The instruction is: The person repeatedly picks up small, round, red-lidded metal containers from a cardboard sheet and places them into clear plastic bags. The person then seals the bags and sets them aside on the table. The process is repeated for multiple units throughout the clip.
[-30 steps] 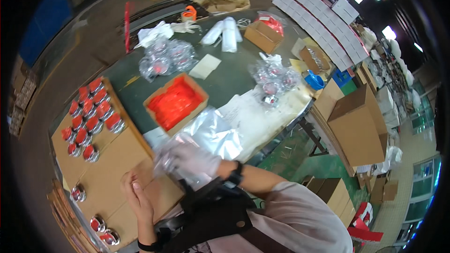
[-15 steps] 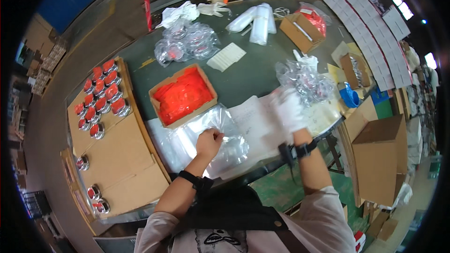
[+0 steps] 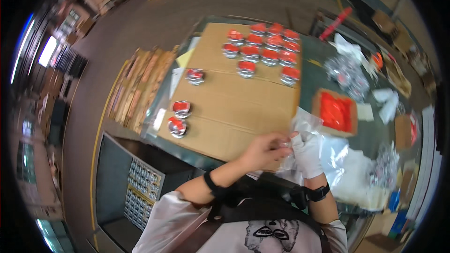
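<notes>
My bare left hand (image 3: 268, 151) is closed, its fingertips pinched together beside my right hand; what they pinch is too small and blurred to name. My right hand (image 3: 306, 154), in a white glove with the thumb tip bare, is closed on a crumpled clear plastic bag (image 3: 307, 121). Both hands meet over the near right edge of a cardboard sheet (image 3: 225, 112). On that sheet stand several round silver metal pieces (image 3: 250, 54) with red tops, most grouped at the far right. A stack of flat clear bags (image 3: 333, 152) lies right of my gloved hand.
A cardboard box of red plastic pieces (image 3: 335, 111) stands right of the sheet. Bagged clear parts (image 3: 348, 76) lie behind it, with another bagged heap (image 3: 385, 165) at right. Below left, a dark bin (image 3: 119, 159) holds rows of metal pieces. Wooden slats (image 3: 140, 86) lie beyond.
My view has swung left toward the cardboard sheet. My right hand has left the bagged heap and come beside my left hand, which has moved off the bag stack to the sheet's edge.
</notes>
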`<state>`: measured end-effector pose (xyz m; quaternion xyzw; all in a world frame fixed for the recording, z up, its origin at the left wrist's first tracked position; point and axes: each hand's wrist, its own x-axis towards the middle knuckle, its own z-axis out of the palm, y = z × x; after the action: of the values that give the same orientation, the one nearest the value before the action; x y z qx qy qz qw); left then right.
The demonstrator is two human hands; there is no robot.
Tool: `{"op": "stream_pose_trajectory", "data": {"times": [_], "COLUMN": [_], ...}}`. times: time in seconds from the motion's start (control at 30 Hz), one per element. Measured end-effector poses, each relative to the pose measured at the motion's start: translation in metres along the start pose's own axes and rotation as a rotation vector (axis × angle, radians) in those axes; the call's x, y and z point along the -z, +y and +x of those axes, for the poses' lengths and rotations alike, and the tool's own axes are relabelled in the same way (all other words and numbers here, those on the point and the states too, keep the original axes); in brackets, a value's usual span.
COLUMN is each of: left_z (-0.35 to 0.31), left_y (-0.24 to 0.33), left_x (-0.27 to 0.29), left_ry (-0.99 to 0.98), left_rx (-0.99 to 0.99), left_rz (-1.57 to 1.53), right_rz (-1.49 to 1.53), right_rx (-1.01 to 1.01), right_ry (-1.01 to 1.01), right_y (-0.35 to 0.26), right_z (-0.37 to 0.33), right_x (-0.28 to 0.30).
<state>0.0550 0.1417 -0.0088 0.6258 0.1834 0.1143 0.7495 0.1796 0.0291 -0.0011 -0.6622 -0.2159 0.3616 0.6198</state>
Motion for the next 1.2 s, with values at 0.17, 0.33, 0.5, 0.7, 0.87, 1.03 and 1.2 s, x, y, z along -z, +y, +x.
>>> {"op": "stream_pose_trajectory", "data": {"times": [0.17,0.33,0.5,0.7,0.87,1.03,1.2], "left_z": [-0.155,-0.269,-0.22,-0.085,0.002,-0.028,-0.048], "left_y": [0.043,0.082,0.087,-0.025,-0.143,-0.044,-0.009], "left_x": [0.183,0.259,0.255,0.204,0.154,0.156,0.11], "left_ry": [0.932,1.427,1.435,0.399,0.343,0.306,0.198], "left_rx": [-0.019,-0.469,-0.427,-0.118,0.335,-0.278,-0.437], "left_rz": [-0.445,-0.046,0.8,0.831,-0.435,0.616,0.283], "right_rz": [0.1,-1.246,-1.094,-0.306,-0.431,-1.169,0.384], "right_rx": [0.086,0.667,0.354,-0.087,0.402,0.364,-0.324], "right_ry": [-0.497,-0.524,-0.701,-0.508,-0.15,-0.174,-0.195], "right_y": [-0.017,0.048,0.013,-0.076,0.06,0.082,0.1], "right_z": [0.034,0.05,0.065,0.024,0.033,0.017,0.088], "right_x": [-0.172,-0.333,-0.304,-0.177,-0.165,-0.165,-0.152]}}
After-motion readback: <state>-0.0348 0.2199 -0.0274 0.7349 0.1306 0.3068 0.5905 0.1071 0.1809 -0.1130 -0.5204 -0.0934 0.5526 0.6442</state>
